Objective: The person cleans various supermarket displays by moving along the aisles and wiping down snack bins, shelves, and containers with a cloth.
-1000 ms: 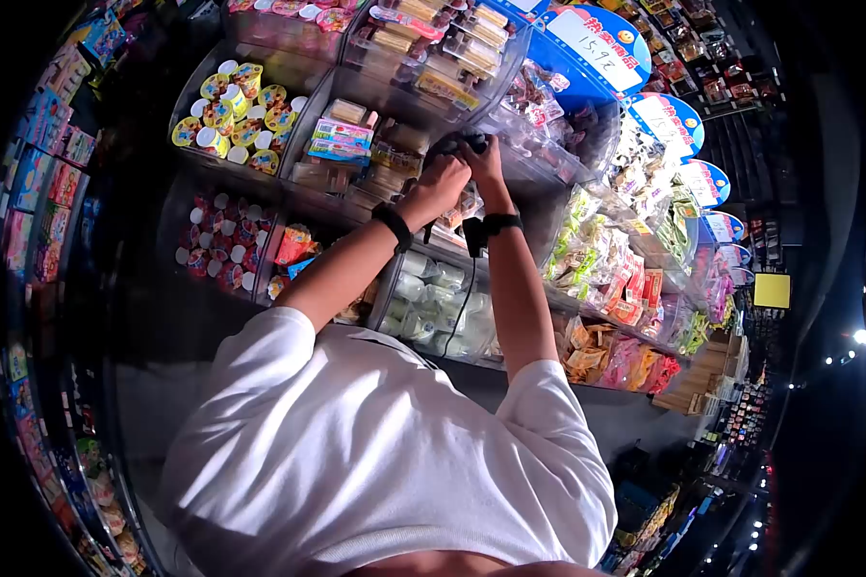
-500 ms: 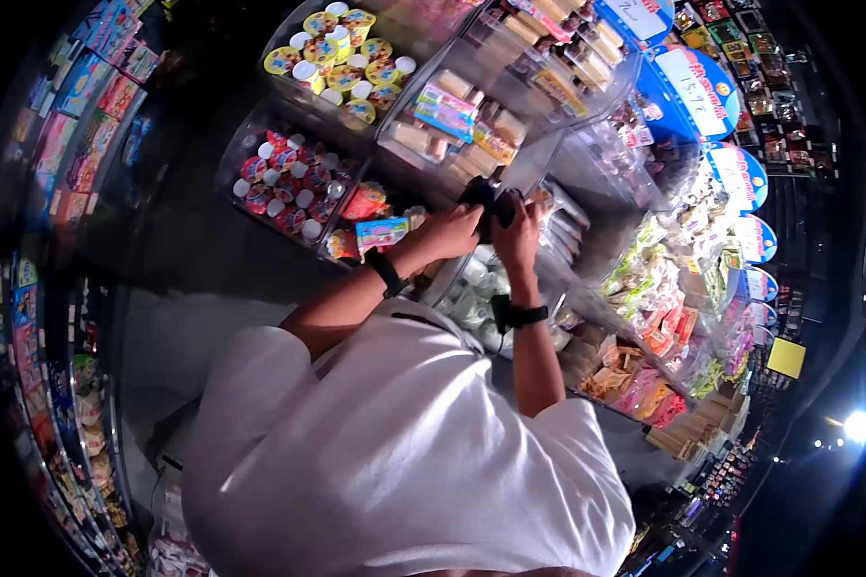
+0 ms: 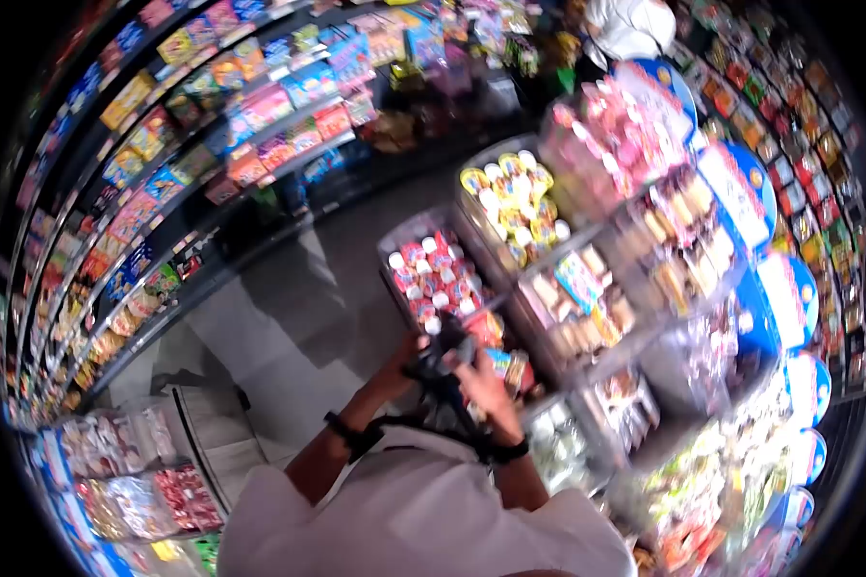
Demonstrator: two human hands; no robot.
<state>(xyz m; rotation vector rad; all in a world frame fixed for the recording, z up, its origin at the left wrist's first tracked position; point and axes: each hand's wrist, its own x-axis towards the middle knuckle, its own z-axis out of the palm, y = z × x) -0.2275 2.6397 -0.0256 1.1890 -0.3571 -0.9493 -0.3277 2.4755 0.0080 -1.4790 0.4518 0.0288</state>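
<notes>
Both hands are closed on a dark object [image 3: 441, 363] in front of my chest; it is blurred and its kind cannot be told. My left hand [image 3: 401, 365] grips its left side, with the fingers partly hidden behind it. On the other side, my right hand [image 3: 484, 387] has its fingers bent against the object. Each wrist wears a black band. Just beyond the hands is a bin of red cups with white lids [image 3: 438, 274], and a bin of wrapped bars [image 3: 575, 308] lies to the right.
Clear bins with yellow cups [image 3: 515, 207], pink packets [image 3: 618, 135] and white-wrapped items [image 3: 558, 438] stand ahead and right. Blue round signs [image 3: 789, 298] line their far edge. Shelves of snacks [image 3: 260, 115] curve along the left, with grey floor [image 3: 289, 317] between. A person in white [image 3: 630, 27] is at the top.
My view has turned, bringing the left shelves and aisle floor into sight. My hands and the dark object have shifted from the wrapped-bar bin to below the red-cup bin, closer to my body.
</notes>
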